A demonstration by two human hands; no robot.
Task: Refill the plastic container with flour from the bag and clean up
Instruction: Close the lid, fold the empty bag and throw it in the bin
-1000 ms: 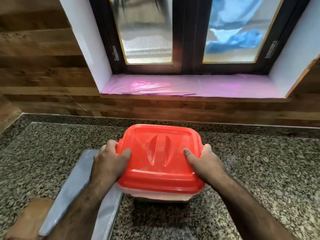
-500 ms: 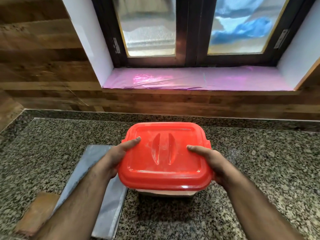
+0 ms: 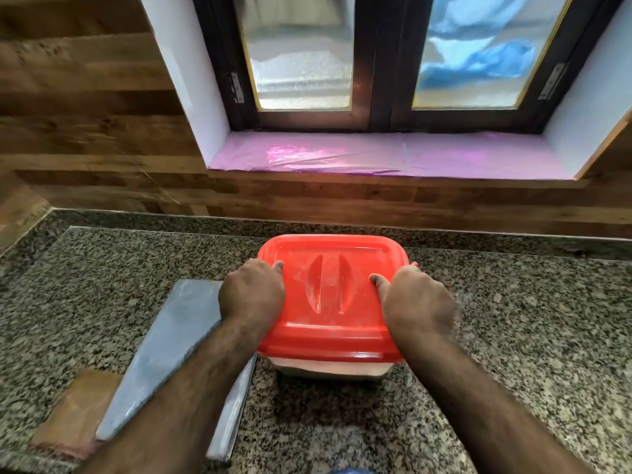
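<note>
Both thumbs pulled back nearer lid edges, one red lid [image 3: 333, 295] on one container [image 3: 328, 368], left hand [image 3: 252, 293] and right hand [image 3: 418, 301] gripping its sides, one flattened grey bag [image 3: 164, 350] left, bare granite counter [image 3: 513, 336] right.

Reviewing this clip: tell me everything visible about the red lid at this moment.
The red lid is glossy plastic, rectangular with rounded corners, a raised border and two curved grooves flanking a central grip ridge. Pale dusty smudges mark its top. It sits level on the plastic container, whose pale body shows below its near edge, on the granite counter. The left hand and right hand grip its two sides, thumbs on top.
</note>
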